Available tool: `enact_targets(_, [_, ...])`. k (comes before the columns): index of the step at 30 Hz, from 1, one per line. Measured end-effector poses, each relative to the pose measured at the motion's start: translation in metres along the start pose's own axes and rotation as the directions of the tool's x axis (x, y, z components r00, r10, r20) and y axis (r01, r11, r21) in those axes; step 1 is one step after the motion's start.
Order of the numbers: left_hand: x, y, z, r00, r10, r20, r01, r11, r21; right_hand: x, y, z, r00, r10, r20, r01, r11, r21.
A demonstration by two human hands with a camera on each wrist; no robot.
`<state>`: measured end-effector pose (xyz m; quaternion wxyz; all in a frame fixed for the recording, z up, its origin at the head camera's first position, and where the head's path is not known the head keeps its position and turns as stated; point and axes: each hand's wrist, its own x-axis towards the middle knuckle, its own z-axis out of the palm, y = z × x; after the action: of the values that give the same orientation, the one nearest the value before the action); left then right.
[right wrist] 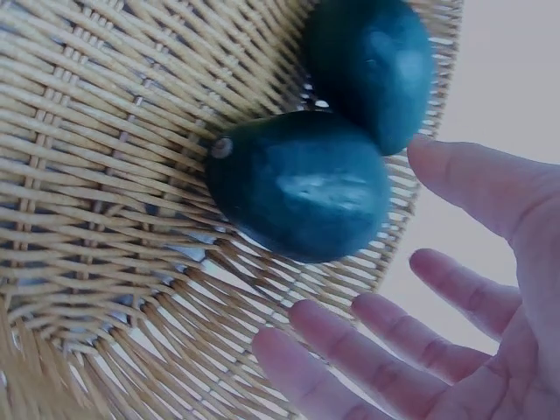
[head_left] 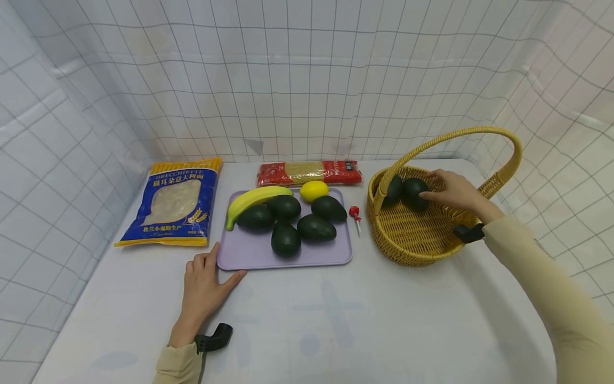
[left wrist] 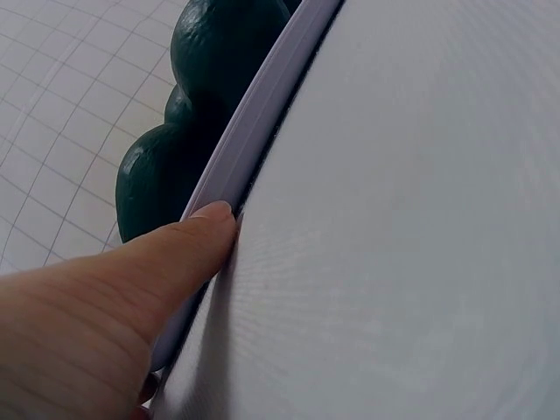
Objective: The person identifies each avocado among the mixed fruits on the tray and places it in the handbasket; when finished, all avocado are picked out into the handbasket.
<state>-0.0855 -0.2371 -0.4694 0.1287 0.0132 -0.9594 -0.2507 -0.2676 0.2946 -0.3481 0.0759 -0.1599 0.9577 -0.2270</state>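
Note:
My left hand (head_left: 203, 290) rests at the near left corner of a lilac tray (head_left: 240, 260), thumb and index finger spread wide. Its thumb touches the tray's rim (left wrist: 229, 175) in the left wrist view. Several dark green avocados (head_left: 285, 239), a banana (head_left: 256, 198) and a lemon (head_left: 314, 191) lie on the tray. Inside a wicker basket (head_left: 408, 234) are two avocados (right wrist: 302, 188), lying against each other. My right hand (head_left: 453, 191) reaches into the basket beside them; in the right wrist view its fingers are spread, with nothing held between them.
A blue and yellow bag of orecchiette (head_left: 172, 205) lies left of the tray. Behind the tray is a red pack of spaghetti (head_left: 309, 173). A red lollipop (head_left: 355, 212) lies between tray and basket. The basket's tall handle (head_left: 460, 133) arches over the right wrist's surroundings.

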Motion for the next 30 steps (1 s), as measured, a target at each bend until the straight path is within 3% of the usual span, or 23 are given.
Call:
enact_targets(10, [0.000, -0.003, 0.000, 1.000, -0.001, -0.009, 0.001, 1.000, -0.002, -0.030, -0.019, -0.007, 0.993, -0.090, -0.072, 0.088, 0.996, -0.033])
enact_targets(16, [-0.001, -0.005, 0.002, 1.000, 0.008, -0.016, -0.008, 1.000, 0.002, -0.052, -0.046, -0.002, 0.964, -0.179, -0.198, 0.148, 0.976, -0.163])
enact_targets(24, [0.000, -0.004, 0.001, 1.000, 0.010, -0.008, -0.010, 1.000, -0.010, -0.074, -0.071, 0.009, 0.867, -0.337, -0.366, 0.247, 0.930, -0.271])
enact_targets(26, [0.000, -0.004, 0.001, 1.000, 0.013, -0.009, -0.013, 1.000, -0.011, -0.078, -0.078, 0.012, 0.828, -0.388, -0.405, 0.286, 0.913, -0.291])
enact_targets(30, [0.000, -0.003, 0.002, 1.000, 0.011, -0.006, -0.011, 1.000, -0.013, -0.085, -0.092, 0.021, 0.729, -0.503, -0.464, 0.394, 0.863, -0.318])
